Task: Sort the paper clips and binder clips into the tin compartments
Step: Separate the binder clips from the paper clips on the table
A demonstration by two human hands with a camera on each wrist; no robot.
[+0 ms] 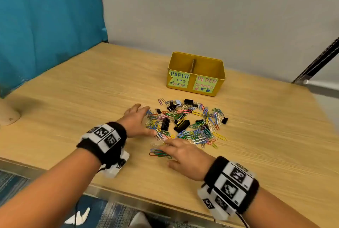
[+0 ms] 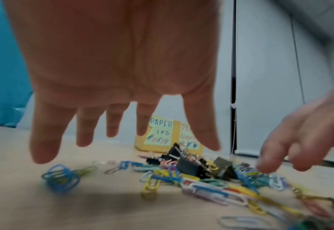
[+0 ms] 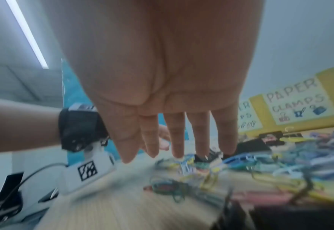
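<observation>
Spanning a corner w/ grey wall point(image 1: 220, 17), wood table point(image 1: 82, 99); both hands point(image 1: 135, 121) flat, holding nothing.

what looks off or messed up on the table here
The left label on the yellow tin is damaged: a torn or folded patch hides letters, so it reads "PAPER IPS". The paper clips and binder clips lie mixed in one loose heap on the table, none visibly in the tin.

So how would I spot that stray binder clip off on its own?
Start at the yellow tin at the back of the wooden desk, then drop to the clip pile in front. The black binder clip sits alone at its right edge, apart from the other binder clips.
</observation>
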